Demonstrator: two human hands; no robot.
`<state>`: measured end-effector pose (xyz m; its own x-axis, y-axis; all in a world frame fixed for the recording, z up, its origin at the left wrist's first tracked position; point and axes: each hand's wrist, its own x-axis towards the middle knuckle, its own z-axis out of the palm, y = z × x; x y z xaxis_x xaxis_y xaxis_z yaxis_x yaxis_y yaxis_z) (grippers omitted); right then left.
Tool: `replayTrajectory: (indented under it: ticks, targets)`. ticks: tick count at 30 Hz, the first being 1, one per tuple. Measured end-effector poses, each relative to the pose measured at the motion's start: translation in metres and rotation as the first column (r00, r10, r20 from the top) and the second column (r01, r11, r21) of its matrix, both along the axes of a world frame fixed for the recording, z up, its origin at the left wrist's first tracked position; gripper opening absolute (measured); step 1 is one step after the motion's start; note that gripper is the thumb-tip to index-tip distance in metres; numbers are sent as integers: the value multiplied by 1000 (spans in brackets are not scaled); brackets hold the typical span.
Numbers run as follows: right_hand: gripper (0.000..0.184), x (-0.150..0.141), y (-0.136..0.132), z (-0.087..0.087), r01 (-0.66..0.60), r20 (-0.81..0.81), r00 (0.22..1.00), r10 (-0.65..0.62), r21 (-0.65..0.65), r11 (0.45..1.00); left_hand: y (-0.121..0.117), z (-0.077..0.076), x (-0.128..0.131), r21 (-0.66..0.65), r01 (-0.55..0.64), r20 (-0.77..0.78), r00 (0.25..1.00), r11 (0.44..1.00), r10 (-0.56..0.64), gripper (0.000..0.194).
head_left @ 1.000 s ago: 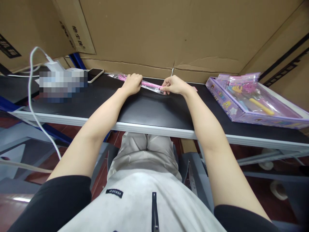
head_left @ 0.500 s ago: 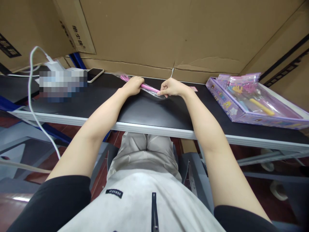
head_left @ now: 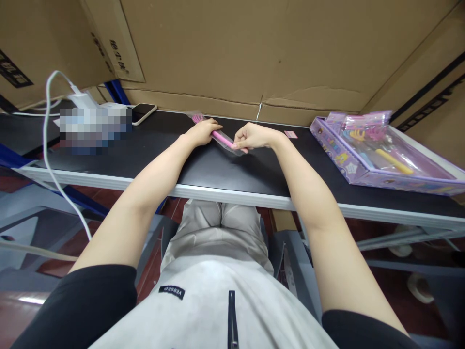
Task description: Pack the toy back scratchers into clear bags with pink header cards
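Note:
A pink back scratcher (head_left: pixel 223 139) with a claw-shaped head lies slantwise in a clear plastic sleeve (head_left: pixel 234 150) above the black tabletop. My left hand (head_left: pixel 202 132) is wrapped over its upper part, just below the head, which pokes out beyond my fingers. At the lower end, the thumb and fingers of my right hand (head_left: pixel 250 136) pinch the handle end and sleeve. Whether the pinch is on the handle itself or only on the plastic, I cannot tell.
An open purple display box (head_left: pixel 343 157) with several wrapped claw-headed sticks stands at the right. A small pink card (head_left: pixel 290 134) lies near the back. On the left are a phone (head_left: pixel 143 114), a white cable (head_left: pixel 47 121) and a blurred-out item. Cardboard walls (head_left: pixel 232 53) enclose the table.
My right hand has moved slightly left and toward me, tilting the back scratcher more steeply. The small pink card behind that hand now shows fully.

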<state>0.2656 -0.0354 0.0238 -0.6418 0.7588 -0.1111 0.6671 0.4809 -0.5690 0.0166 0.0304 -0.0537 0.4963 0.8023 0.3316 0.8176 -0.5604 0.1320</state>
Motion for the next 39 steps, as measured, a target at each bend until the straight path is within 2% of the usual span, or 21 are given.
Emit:
replayTrajectory:
  ticks: [7,9,12,14,16,22,30,35,39]
  targets:
    - [42,7,3,0,-50,-252,968,10,-150,987,-5,2,7,-46,59,22,998,997,-58,66]
    - [45,9,5,-2,-22,-334,942,-39,-177,984,-3,0,10,-42,83,36,996,996,-81,63]
    - [46,6,7,-8,118,-403,894,-195,-209,971,-3,-1,16,-12,136,79,988,991,-135,60]
    - [44,2,7,-12,223,-402,858,-319,-268,937,-5,-1,21,0,164,95,982,986,-163,63]
    - [44,-3,6,-17,265,-376,839,-394,-351,898,-8,-1,25,2,176,104,979,984,-175,66]
    - [49,-16,5,-25,176,-399,813,-424,-525,833,-10,-2,29,7,214,142,967,977,-213,68]
    - [37,-28,4,-31,145,-454,748,-484,-600,787,-7,-3,25,48,200,140,969,979,-205,74]
    - [31,-31,2,-32,180,-478,692,-541,-612,770,-6,-1,22,105,155,160,972,982,-170,75]
    - [25,-31,-1,-31,201,-475,661,-581,-634,747,-9,3,20,84,92,118,988,992,-102,64]
